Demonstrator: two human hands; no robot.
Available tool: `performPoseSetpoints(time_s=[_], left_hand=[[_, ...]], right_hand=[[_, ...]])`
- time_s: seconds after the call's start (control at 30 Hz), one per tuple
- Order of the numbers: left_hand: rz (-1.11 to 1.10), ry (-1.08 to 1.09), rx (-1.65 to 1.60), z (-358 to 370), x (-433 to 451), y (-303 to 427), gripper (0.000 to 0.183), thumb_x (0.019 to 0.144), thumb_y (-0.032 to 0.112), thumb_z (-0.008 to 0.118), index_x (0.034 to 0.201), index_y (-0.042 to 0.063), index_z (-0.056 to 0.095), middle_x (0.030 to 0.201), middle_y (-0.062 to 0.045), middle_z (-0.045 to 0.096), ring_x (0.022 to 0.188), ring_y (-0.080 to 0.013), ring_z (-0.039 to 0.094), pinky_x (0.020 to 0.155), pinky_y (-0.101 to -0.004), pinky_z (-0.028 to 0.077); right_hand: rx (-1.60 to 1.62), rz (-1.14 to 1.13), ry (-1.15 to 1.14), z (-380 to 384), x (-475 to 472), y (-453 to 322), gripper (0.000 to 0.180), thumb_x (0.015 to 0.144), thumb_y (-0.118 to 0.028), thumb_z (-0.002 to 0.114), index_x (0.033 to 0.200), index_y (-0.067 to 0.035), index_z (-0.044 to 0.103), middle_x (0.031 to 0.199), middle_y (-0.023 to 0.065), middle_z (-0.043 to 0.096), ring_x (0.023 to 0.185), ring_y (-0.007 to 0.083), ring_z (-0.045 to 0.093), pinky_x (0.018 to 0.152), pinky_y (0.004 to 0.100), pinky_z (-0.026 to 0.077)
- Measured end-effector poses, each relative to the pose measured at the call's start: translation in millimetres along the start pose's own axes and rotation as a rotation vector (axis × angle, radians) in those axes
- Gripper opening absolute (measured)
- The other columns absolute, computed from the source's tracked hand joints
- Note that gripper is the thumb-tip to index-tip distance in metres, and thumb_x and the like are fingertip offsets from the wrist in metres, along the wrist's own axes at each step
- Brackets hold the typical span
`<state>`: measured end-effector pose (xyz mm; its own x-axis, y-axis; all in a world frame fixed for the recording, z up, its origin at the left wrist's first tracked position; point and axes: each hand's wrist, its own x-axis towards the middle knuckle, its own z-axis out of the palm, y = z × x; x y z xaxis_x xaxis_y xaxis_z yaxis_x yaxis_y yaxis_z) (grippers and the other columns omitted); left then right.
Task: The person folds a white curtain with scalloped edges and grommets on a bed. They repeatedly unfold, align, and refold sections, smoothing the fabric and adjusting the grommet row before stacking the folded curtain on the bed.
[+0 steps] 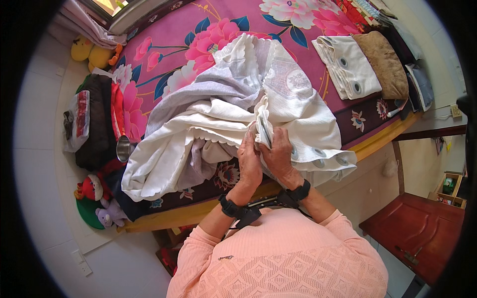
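Note:
A white grommet curtain point(208, 115) with a scalloped edge lies heaped in loose folds before me, some of it grey-looking in shade. My left hand point(249, 160) pinches the curtain's gathered top hem. Close beside it, my right hand point(277, 151) grips the same hem from the other side. Between the hands a grey curtain ring point(265, 128) stands edge-on in the cloth. Several more rings show in the band to the right of my right hand, where the curtain hangs over the bed's front edge. My fingertips are partly hidden in the folds.
The bed point(164, 56) has a pink floral cover and a wooden front rail point(179, 212). A folded grommet curtain point(346, 67) lies at right beside a brown folded fabric point(384, 63). At left are dark clothes point(97, 111), a metal cup point(123, 149) and plush toys point(108, 214).

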<state>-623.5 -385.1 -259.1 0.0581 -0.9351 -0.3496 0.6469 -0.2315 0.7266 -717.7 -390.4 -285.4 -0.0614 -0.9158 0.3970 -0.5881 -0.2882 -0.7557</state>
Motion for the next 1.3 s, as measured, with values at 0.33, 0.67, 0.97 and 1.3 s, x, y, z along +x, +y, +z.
performPoseSetpoints(time_s=[0.33, 0.67, 0.97, 1.3], left_hand=[[0.019, -0.047, 0.066, -11, -8, -2, 0.044, 0.106, 0.025, 0.033, 0.142, -0.001, 0.040, 0.142, -0.011, 0.045, 0.128, -0.0188, 0.044, 0.110, -0.0327, 0.032], [0.048, 0.013, 0.163, -18, -5, -21, 0.050, 0.094, 0.017, 0.063, 0.138, 0.002, 0.044, 0.127, -0.007, 0.055, 0.111, -0.0124, 0.053, 0.095, -0.0258, 0.044], [-0.030, 0.231, 0.218, -49, -5, -42, 0.036, 0.090, 0.010, 0.067, 0.122, -0.002, 0.057, 0.108, -0.006, 0.065, 0.093, -0.0125, 0.061, 0.080, -0.0272, 0.050], [0.057, 0.260, 0.458, -87, -4, -57, 0.028, 0.089, 0.011, 0.067, 0.114, -0.002, 0.062, 0.096, -0.003, 0.067, 0.082, -0.0098, 0.060, 0.073, -0.0256, 0.051]], right_hand=[[-0.132, -0.014, -0.144, 8, -7, -1, 0.038, 0.079, -0.020, 0.070, 0.103, 0.003, 0.050, 0.097, 0.0199, 0.052, 0.092, 0.0385, 0.050, 0.079, 0.0468, 0.045], [-0.167, -0.008, -0.286, 9, -12, -2, 0.034, 0.078, -0.013, 0.062, 0.104, 0.005, 0.050, 0.102, 0.0223, 0.051, 0.098, 0.0387, 0.049, 0.083, 0.0458, 0.045], [-0.003, 0.031, -0.519, 13, -43, 16, 0.053, 0.076, -0.015, 0.060, 0.118, 0.014, 0.046, 0.120, 0.0284, 0.050, 0.111, 0.0441, 0.046, 0.097, 0.0479, 0.041], [0.071, 0.026, -0.547, 26, -60, 25, 0.046, 0.075, -0.008, 0.060, 0.117, 0.011, 0.052, 0.124, 0.0278, 0.050, 0.115, 0.0441, 0.047, 0.102, 0.0462, 0.040]])
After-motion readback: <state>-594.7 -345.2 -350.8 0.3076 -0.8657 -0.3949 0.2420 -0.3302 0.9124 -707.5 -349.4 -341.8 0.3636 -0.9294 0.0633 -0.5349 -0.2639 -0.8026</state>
